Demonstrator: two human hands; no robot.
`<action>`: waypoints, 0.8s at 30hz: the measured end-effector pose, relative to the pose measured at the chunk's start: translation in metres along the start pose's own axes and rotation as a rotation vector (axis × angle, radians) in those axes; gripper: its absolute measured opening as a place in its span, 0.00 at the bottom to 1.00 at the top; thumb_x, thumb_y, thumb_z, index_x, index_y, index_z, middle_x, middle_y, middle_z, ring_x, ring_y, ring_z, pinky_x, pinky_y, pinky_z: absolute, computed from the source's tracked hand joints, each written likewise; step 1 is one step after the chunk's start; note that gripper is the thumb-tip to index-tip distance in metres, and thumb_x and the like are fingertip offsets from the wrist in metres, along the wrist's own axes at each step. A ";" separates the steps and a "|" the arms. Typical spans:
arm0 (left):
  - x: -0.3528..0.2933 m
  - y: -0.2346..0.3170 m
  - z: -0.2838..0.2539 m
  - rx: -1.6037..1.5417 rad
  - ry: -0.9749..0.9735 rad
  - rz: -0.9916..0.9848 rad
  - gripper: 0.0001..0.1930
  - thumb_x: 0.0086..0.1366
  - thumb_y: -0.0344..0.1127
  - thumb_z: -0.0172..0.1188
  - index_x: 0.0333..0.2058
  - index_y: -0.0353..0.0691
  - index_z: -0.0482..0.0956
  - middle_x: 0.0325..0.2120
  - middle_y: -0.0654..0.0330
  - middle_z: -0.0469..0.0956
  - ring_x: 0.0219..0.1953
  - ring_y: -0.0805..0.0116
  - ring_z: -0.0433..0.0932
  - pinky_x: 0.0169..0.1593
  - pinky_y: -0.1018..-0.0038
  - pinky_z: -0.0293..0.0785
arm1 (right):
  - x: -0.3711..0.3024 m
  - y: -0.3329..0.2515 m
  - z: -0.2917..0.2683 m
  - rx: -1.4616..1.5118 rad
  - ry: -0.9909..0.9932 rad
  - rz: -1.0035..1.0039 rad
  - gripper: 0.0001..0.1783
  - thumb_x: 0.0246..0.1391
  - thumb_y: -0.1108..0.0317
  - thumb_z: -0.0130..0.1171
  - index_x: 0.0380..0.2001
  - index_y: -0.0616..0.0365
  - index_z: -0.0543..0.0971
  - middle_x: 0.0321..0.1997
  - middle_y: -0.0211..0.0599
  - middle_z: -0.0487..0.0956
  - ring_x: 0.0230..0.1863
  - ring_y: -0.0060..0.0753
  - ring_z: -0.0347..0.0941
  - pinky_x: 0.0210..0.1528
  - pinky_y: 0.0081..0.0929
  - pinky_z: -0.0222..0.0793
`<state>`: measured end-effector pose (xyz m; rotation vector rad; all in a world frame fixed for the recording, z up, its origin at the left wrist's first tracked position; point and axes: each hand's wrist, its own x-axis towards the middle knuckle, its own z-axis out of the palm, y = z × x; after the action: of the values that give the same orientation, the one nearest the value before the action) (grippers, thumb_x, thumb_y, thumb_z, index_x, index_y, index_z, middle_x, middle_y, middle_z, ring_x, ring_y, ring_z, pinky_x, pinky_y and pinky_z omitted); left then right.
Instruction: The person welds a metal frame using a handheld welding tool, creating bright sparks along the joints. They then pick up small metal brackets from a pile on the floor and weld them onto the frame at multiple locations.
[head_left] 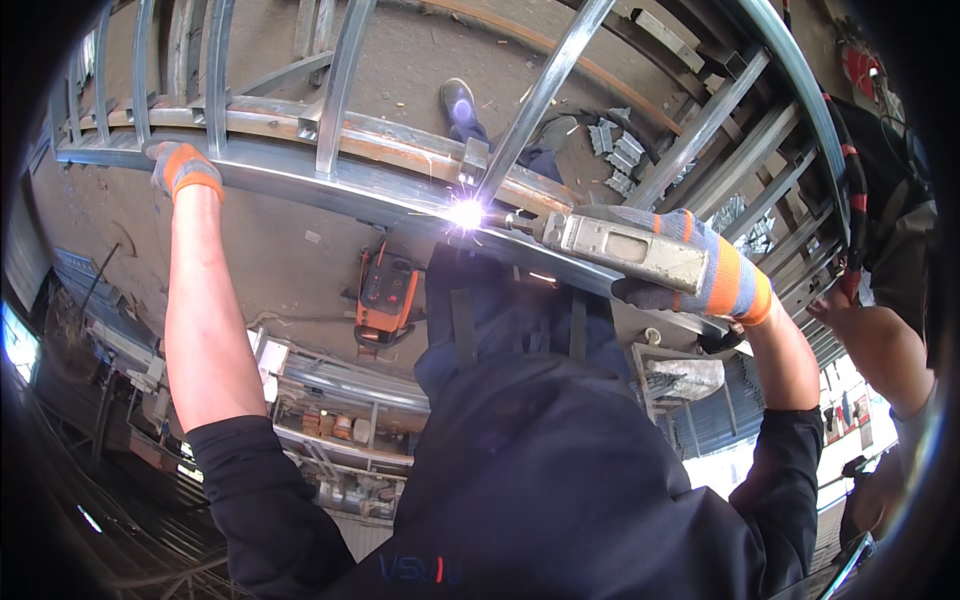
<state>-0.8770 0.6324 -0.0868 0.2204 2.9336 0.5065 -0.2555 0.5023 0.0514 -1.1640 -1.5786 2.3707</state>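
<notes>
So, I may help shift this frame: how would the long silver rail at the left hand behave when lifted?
The rail looks like metal, so it would probably stay stiff rather than flop. With several crossbars meeting it, it may be heavy and awkward to lift alone. Its smooth, shiny surface could be slippery.

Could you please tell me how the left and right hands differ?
The left hand lies on the long metal rail, while the right hand grips a boxy grey tool. The left hand is farther from the bright spark than the right hand. The right hand looks larger than the left hand. Both are gloved in orange and grey.
</notes>
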 end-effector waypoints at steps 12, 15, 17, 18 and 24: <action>-0.046 0.019 -0.015 -0.221 0.006 -0.058 0.37 0.76 0.59 0.49 0.63 0.26 0.76 0.60 0.39 0.81 0.60 0.43 0.83 0.63 0.52 0.80 | -0.003 -0.003 -0.008 -0.021 -0.050 0.010 0.42 0.55 0.68 0.76 0.72 0.61 0.73 0.65 0.46 0.83 0.61 0.40 0.82 0.67 0.33 0.74; -0.051 0.022 -0.017 -0.157 0.020 -0.059 0.38 0.76 0.60 0.50 0.63 0.26 0.76 0.60 0.39 0.81 0.59 0.44 0.84 0.63 0.52 0.80 | -0.003 -0.003 -0.007 0.003 -0.059 0.043 0.42 0.55 0.68 0.76 0.73 0.61 0.73 0.67 0.46 0.82 0.63 0.39 0.81 0.68 0.33 0.73; -0.052 0.023 -0.017 -0.193 0.009 -0.069 0.39 0.76 0.61 0.50 0.63 0.25 0.75 0.60 0.39 0.81 0.60 0.44 0.84 0.64 0.52 0.80 | -0.003 -0.002 -0.005 0.017 -0.025 0.015 0.41 0.54 0.69 0.76 0.71 0.62 0.75 0.65 0.46 0.83 0.59 0.38 0.83 0.65 0.33 0.75; -0.053 0.023 -0.017 -0.207 0.001 -0.074 0.39 0.76 0.61 0.50 0.64 0.25 0.75 0.61 0.39 0.81 0.60 0.43 0.83 0.64 0.52 0.80 | -0.002 -0.001 -0.002 0.018 0.012 -0.023 0.39 0.53 0.70 0.76 0.69 0.63 0.76 0.61 0.46 0.85 0.54 0.37 0.84 0.61 0.32 0.77; -0.046 0.019 -0.015 -0.215 -0.010 -0.056 0.38 0.76 0.60 0.50 0.65 0.26 0.75 0.61 0.38 0.80 0.61 0.43 0.83 0.65 0.52 0.79 | -0.004 0.007 0.000 -0.005 0.035 -0.085 0.38 0.51 0.73 0.76 0.68 0.63 0.77 0.61 0.46 0.86 0.53 0.42 0.86 0.57 0.32 0.79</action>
<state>-0.8323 0.6377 -0.0601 0.1136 2.8375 0.8024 -0.2503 0.4971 0.0478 -1.1096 -1.5906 2.2826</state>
